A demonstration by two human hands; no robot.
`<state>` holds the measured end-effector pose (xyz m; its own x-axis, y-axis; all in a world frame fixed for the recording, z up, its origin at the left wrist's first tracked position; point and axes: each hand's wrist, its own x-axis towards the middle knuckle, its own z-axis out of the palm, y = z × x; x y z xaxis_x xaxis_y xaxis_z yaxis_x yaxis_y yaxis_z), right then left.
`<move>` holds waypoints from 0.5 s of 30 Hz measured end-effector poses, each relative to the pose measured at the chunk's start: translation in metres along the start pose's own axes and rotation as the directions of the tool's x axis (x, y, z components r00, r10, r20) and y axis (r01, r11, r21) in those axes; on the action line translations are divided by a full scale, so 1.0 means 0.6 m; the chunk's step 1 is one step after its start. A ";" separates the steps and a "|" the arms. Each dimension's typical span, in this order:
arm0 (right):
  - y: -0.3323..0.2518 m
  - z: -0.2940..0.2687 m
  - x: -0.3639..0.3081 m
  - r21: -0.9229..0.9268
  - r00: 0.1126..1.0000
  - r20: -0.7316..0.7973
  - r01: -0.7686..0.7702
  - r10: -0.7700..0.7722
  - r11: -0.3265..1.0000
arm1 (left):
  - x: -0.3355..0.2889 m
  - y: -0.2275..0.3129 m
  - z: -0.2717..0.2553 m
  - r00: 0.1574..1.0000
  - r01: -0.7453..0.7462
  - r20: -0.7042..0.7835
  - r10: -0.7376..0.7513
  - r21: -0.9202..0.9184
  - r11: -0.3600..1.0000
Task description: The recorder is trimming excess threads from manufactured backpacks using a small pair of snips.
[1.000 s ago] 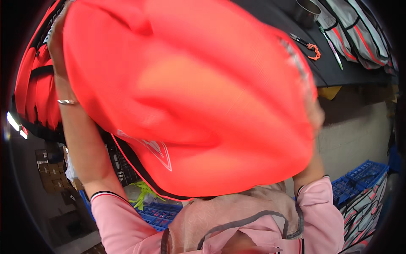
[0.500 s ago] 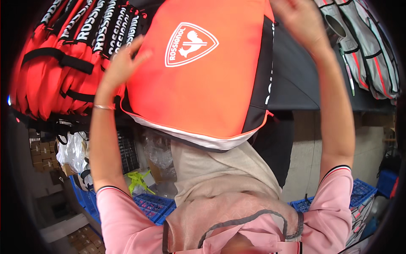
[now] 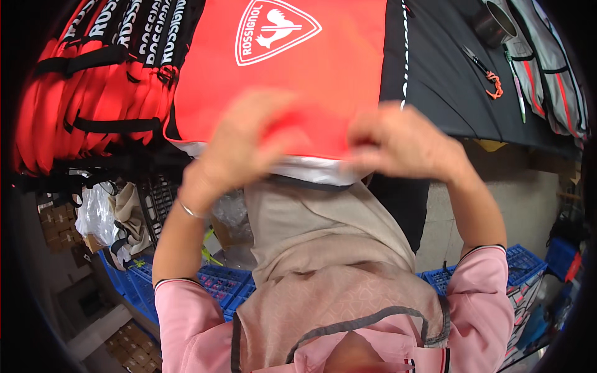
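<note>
A large red bag (image 3: 336, 68) with a white shield emblem and a black side panel lies in front of me, its near edge close to my body. A white-grey band (image 3: 317, 169) runs along that near edge. Over the left part of the edge is my left hand (image 3: 249, 137), smeared by motion, so its fingers cannot be read. My right hand (image 3: 407, 140) is at the near right corner, somewhat blurred. Its fingers curl in over the red cloth, and the thumb lies by the white-grey band.
Several red and black bags (image 3: 99, 87) are stacked upright at left. On the dark table (image 3: 429, 74) at right lie a small pointed tool (image 3: 476, 61) with an orange cord, a pen (image 3: 517, 90), a dark metal cup (image 3: 495, 23) and grey bags (image 3: 553, 68). Blue crates (image 3: 224, 280) stand below.
Both hands have come down from the bag's upper sides to its near edge, closer together. The bag has shifted away from me, and the pointed tool with the orange cord now shows.
</note>
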<state>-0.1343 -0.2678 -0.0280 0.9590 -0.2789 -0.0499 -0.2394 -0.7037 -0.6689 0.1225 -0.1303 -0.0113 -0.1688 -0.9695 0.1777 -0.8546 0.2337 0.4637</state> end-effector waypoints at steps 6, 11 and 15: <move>-0.044 0.039 -0.027 -0.071 0.992 0.013 0.125 -0.125 0.990 | 0.013 0.111 0.063 0.934 0.017 0.356 -0.040 0.070 0.997; -0.087 -0.038 -0.041 0.015 0.994 0.009 0.111 -0.111 0.994 | 0.032 0.132 -0.035 0.969 -0.149 0.209 0.129 0.080 0.986; -0.132 -0.108 -0.037 -0.091 0.955 -0.135 0.254 -0.265 0.963 | 0.051 0.182 -0.104 0.965 -0.188 -0.133 0.225 0.246 0.951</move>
<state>-0.1463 -0.2481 0.0744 0.9586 -0.1682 0.2298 -0.0004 -0.8079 -0.5894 0.0545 -0.1298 0.0988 -0.2898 -0.8733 0.3916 -0.9017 0.3863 0.1942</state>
